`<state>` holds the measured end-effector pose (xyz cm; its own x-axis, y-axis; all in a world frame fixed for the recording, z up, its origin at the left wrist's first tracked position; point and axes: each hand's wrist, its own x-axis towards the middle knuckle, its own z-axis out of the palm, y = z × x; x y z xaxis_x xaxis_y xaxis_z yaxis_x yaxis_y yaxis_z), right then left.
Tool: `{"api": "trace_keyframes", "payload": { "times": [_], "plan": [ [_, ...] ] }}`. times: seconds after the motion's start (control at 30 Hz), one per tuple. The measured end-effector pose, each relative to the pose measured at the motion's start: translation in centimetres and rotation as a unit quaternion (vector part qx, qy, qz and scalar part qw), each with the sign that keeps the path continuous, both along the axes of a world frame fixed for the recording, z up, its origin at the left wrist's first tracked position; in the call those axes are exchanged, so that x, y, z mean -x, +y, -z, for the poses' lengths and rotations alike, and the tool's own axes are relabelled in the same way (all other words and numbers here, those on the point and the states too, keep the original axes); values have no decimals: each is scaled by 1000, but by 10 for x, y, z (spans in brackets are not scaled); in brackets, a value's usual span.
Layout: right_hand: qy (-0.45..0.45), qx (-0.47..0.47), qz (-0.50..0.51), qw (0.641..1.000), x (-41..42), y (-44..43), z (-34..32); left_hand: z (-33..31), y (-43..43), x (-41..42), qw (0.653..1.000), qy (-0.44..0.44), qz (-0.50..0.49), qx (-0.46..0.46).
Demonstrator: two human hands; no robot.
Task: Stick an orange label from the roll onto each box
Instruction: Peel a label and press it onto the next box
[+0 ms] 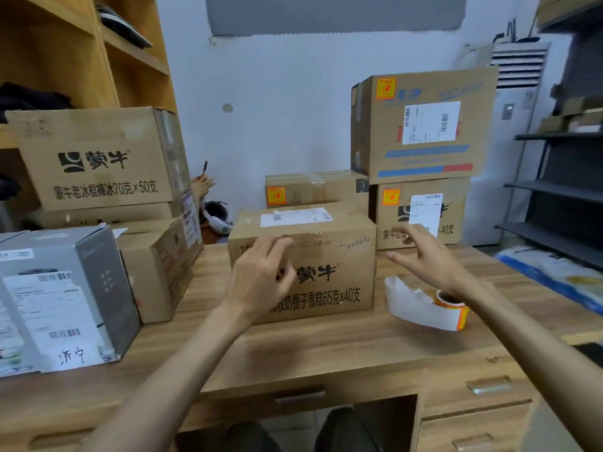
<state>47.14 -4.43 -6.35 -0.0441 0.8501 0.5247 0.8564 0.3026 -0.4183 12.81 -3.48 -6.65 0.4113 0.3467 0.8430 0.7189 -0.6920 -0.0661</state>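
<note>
Box (342,256) printed 蒙牛 and "65克x40支" stands mid-tabletop (326,353) with one white barcode slip (295,217) on its top. Three further boxes, the rear box (319,187), the upper right box (385,132) and the lower right box (455,190), each carry one orange label (386,88) at the front upper left corner. One label roll (452,303) lies on the tabletop just right of the centre box, under the right hand (427,259), whose fingers are spread and empty; the left hand (261,282) is before the box front, fingers loosely bent, holding nothing; at left, one 蒙牛 carton (98,141) reads "70克×50支" and one grey box (98,272) bears handwritten "济宁".
</note>
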Motion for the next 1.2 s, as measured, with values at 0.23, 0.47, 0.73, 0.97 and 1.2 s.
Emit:
{"api": "trace_keyframes", "payload": {
  "times": [0.23,0.47,0.73,0.97,1.2],
  "plan": [
    [-96,111,97,984,-55,-33,30,42,8,-137,939,96,123,307],
    [-54,138,93,985,-80,-52,54,66,5,-202,890,48,193,411],
    [41,163,60,984,-79,-61,55,80,10,-211,871,10,218,440],
    [7,169,72,983,-83,-60,60,78,22,-210,872,-5,205,446],
    [-20,169,99,980,-80,-55,59,76,36,-193,873,-29,189,449]
  ]
}}
